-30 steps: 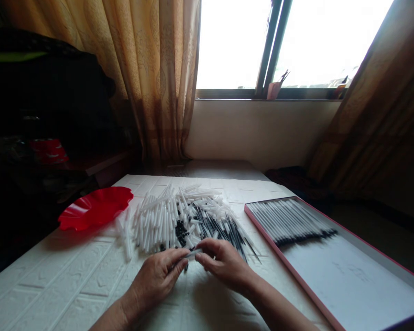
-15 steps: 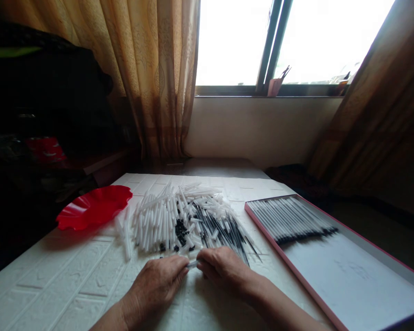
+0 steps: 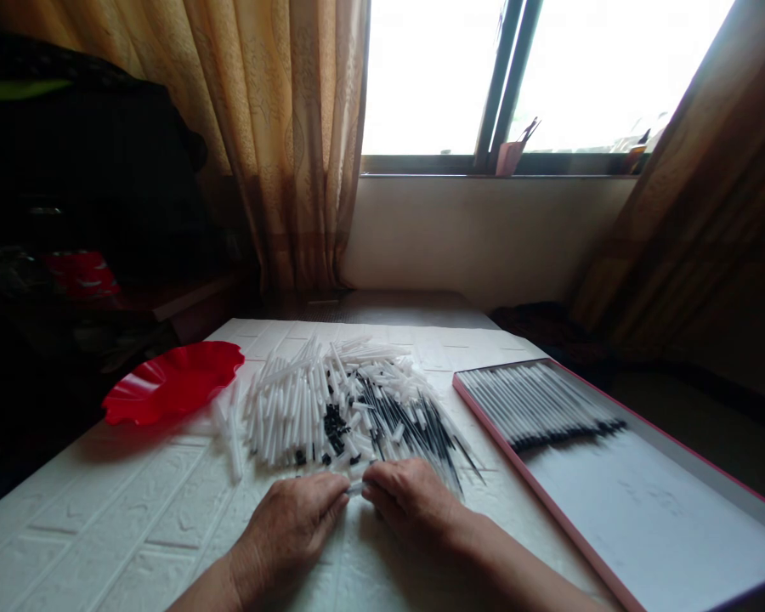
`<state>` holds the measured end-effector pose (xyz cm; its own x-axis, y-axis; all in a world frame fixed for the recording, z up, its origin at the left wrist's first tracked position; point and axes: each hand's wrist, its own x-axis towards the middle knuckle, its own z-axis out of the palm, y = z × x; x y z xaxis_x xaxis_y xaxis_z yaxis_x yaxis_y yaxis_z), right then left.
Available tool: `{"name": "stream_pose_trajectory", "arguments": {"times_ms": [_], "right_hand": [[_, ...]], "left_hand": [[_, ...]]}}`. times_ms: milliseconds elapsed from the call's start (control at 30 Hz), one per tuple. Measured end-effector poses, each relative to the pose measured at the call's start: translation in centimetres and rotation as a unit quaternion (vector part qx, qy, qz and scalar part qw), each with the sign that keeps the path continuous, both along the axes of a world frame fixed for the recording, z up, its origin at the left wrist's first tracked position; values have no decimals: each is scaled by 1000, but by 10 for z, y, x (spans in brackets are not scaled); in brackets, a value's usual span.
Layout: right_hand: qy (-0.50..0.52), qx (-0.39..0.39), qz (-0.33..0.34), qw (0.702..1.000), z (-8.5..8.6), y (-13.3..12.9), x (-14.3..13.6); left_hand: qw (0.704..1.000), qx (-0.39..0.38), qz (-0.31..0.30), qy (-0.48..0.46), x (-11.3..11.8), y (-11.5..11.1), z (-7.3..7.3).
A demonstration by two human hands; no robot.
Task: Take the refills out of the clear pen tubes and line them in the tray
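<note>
My left hand (image 3: pixel 297 518) and my right hand (image 3: pixel 414 501) meet near the table's front, each closed on one end of a small pale tube (image 3: pixel 355 489). Most of the tube is hidden by the fingers. Just beyond them lies a heap of white plastic tubes (image 3: pixel 284 412), with black caps (image 3: pixel 335 429) in its middle and thin black rods (image 3: pixel 414 425) on its right side. To the right, a pink-edged tray (image 3: pixel 529 480) holds a row of tubes with black ends (image 3: pixel 541 399).
A red wavy-edged dish (image 3: pixel 172 382) sits at the left of the white brick-patterned table (image 3: pixel 121 518). Behind are curtains (image 3: pixel 293 127), a window and a pink cup (image 3: pixel 508 158) on the sill. Dark furniture stands at the left.
</note>
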<state>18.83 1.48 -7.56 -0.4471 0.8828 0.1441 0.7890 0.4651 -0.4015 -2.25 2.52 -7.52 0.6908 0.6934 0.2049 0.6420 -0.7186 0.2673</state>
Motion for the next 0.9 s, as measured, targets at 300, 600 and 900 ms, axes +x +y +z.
{"name": "stream_pose_trajectory", "arguments": {"times_ms": [300, 600, 900], "right_hand": [[58, -8, -2, 998, -4, 2, -2], [201, -10, -31, 979, 21, -1, 4], [453, -72, -137, 878, 21, 21, 28]], "left_hand": [[1000, 19, -7, -19, 0, 2, -1], [992, 98, 3, -84, 0, 10, 3], [979, 155, 30, -129, -15, 23, -7]]}}
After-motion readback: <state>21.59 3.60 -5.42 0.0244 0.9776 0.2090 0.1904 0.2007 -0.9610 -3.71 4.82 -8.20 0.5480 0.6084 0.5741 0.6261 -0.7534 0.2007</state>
